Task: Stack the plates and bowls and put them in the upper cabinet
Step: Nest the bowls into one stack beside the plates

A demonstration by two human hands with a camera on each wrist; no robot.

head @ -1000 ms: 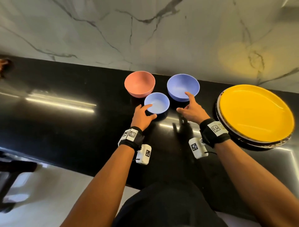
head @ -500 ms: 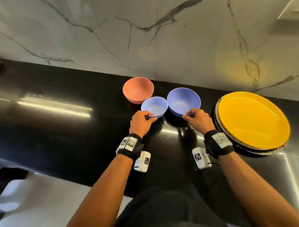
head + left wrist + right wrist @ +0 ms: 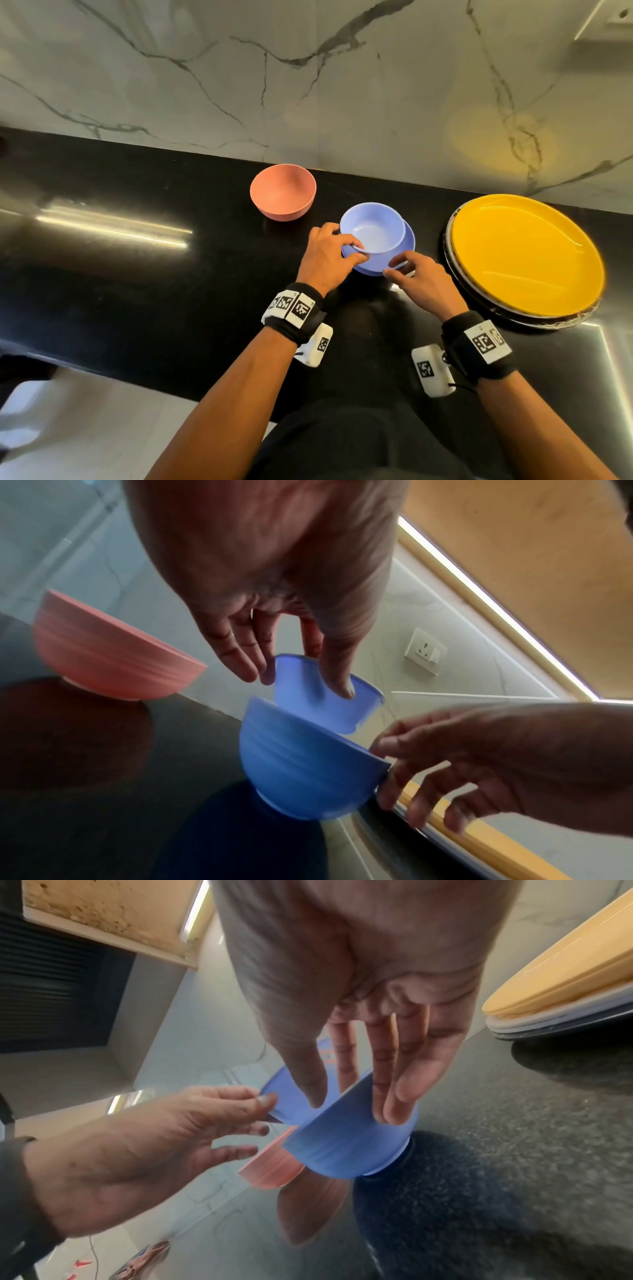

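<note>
Left hand (image 3: 325, 253) pinches small blue bowl (image 3: 373, 229), tilted, half inside large blue bowl (image 3: 301, 764) just left of plate stack (image 3: 524, 253). Right hand (image 3: 421, 284) pinches that rim (steadying). Risk: released tilted, wedges crooked.

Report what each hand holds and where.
The left hand pinches the small blue bowl by its near rim; right hand pinches the large blue bowl by its near rim.
</note>
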